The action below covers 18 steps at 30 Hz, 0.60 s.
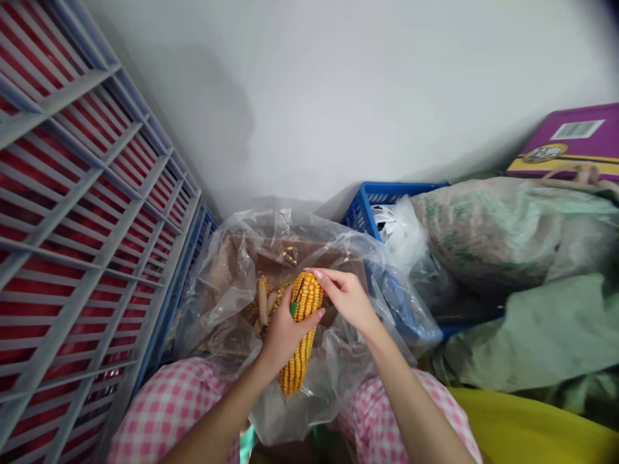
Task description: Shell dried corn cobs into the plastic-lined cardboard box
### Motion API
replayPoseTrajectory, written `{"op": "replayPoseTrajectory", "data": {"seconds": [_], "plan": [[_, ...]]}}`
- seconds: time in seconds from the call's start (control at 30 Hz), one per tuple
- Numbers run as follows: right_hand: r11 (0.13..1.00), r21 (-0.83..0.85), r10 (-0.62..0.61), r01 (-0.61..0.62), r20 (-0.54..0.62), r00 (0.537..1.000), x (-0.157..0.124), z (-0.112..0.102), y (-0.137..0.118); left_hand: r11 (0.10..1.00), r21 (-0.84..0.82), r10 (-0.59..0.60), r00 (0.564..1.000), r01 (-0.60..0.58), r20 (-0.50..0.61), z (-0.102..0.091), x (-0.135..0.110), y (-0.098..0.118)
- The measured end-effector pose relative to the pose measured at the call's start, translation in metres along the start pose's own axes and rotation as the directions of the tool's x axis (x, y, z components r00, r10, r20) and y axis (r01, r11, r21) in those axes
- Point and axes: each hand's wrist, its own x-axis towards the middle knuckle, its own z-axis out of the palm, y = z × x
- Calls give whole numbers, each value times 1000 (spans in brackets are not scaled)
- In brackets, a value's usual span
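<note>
An ear of corn point(300, 354) with yellow kernels is gripped by my left hand point(283, 335), fingers and thumb wrapped around its middle. Also by that hand is a green-handled tool point(293, 309) with a thin dark shaft lying along the cob; its exact kind is hard to make out. My right hand point(349, 298) pinches at the upper end of the corn with thumb and fingertips. Below both hands opens a cardboard box point(265, 251) lined with a clear plastic bag point(217, 270). Bare cobs point(264, 299) and loose kernels lie inside it.
Tall grey slatted crates point(97, 161) with red contents rise on the left. At right stands a blue basket point(365, 209) beside a full plastic sack point(488, 232). Behind the sack is a purple box point(575, 138). A white wall point(329, 96) closes the back.
</note>
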Motion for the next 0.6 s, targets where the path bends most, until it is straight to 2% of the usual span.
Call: {"op": "replayPoseTrajectory", "data": {"seconds": [0.1, 0.23, 0.3, 0.47, 0.6], "plan": [[997, 33, 69, -68, -35, 997, 3, 4, 2, 999, 35, -3, 1000, 4, -27, 0, 1, 0], [946, 252, 212, -203, -10, 977, 5, 4, 3, 1000, 19, -7, 1000, 7, 0, 0, 1, 3], [922, 301, 252, -244, 14, 968, 6, 1, 0, 1000, 30, 0, 1000, 0, 3, 0, 0, 4], [964, 174, 186, -201, 101, 977, 5, -7, -9, 998, 51, -22, 1000, 22, -2, 0, -2, 3], [982, 120, 139, -147, 71, 988, 6, -6, -6, 999, 34, -2, 1000, 2, 7, 1, -3, -1]]}}
